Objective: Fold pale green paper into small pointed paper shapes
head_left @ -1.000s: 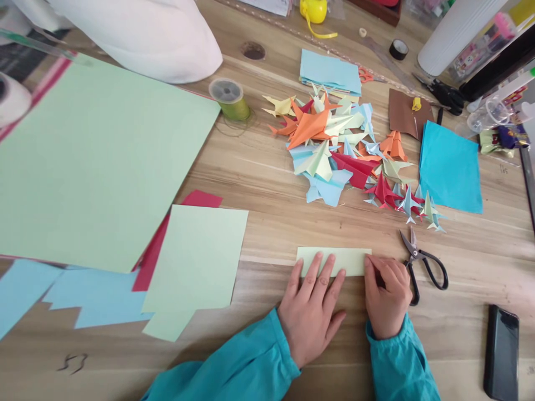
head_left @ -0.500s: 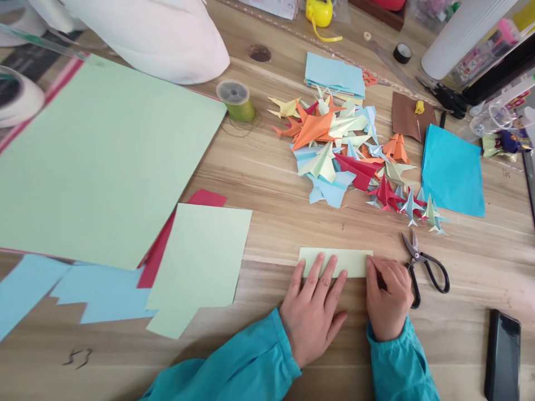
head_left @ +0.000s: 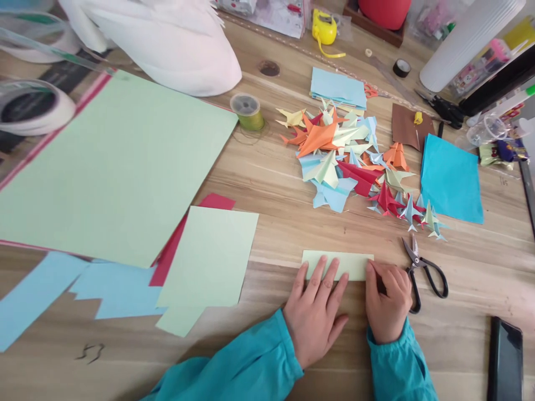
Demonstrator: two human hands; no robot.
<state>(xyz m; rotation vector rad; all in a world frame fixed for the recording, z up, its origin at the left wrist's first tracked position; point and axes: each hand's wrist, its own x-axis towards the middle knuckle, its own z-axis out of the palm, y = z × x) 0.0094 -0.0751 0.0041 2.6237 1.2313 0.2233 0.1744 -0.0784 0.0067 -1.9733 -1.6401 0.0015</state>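
A narrow pale green paper strip (head_left: 355, 266) lies on the wooden table, apparently folded. My left hand (head_left: 315, 309) rests flat on its left part, fingers spread over the paper. At the strip's right end my right hand (head_left: 388, 301) is closed, thumb and bent forefinger pinching the corner; the other fingers are curled. Just right of that hand lie black-handled scissors (head_left: 426, 267) with their blades a little apart. Beyond the strip is a heap of folded paper planes (head_left: 321, 136) in orange, red, pale green and light blue.
Large green sheets (head_left: 125, 167) and a smaller green sheet (head_left: 213, 250) lie at left, over blue paper offcuts (head_left: 125, 289). A thread spool (head_left: 247, 113) stands behind. Turquoise paper (head_left: 451, 178), a phone (head_left: 505, 359), a yellow tape measure (head_left: 324, 27) and a white plush-like object (head_left: 167, 44) surround the work.
The whole view has shifted slightly, with the things at the back appearing lower and further right. Both hands keep their places on the paper strip, with no clear movement.
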